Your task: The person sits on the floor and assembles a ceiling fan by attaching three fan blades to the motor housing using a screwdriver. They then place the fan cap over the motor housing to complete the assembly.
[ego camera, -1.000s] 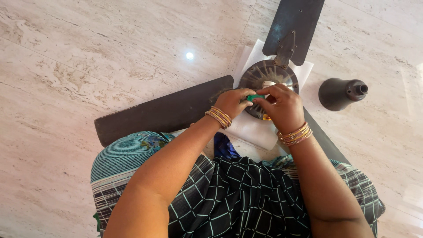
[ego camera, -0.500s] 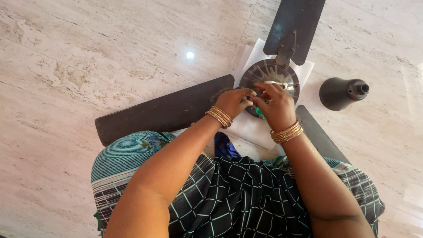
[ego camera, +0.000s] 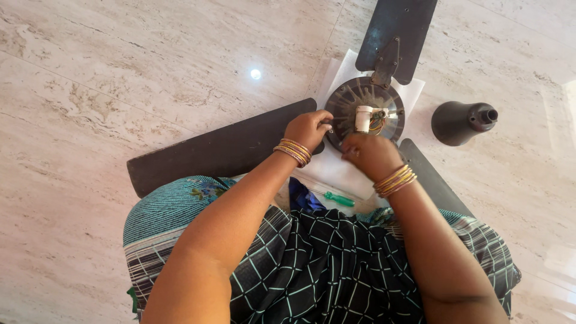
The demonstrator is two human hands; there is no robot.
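A dark ceiling fan lies on the marble floor, its round motor hub (ego camera: 354, 99) facing up with a white shaft (ego camera: 363, 118) and coloured wires at its middle. My left hand (ego camera: 308, 130) rests on the inner end of the left blade (ego camera: 222, 147), its fingertips pinched on a small shiny screw at the hub's left rim. Just below the hub's near rim is my right hand (ego camera: 369, 154), fingers curled shut; nothing shows in it. A green-handled screwdriver (ego camera: 338, 198) lies loose on the white paper (ego camera: 339, 171) near my lap.
A second blade (ego camera: 399, 30) points away from me and a third (ego camera: 429, 174) runs under my right forearm. A dark bell-shaped fan cover (ego camera: 459, 123) lies on its side to the right. A blue cloth (ego camera: 300, 201) sits by my lap.
My right hand let go of the green screwdriver, which now lies on the paper, and pulled back from the hub. The hub's shaft and wires are uncovered. My left hand stayed at the hub's left rim.
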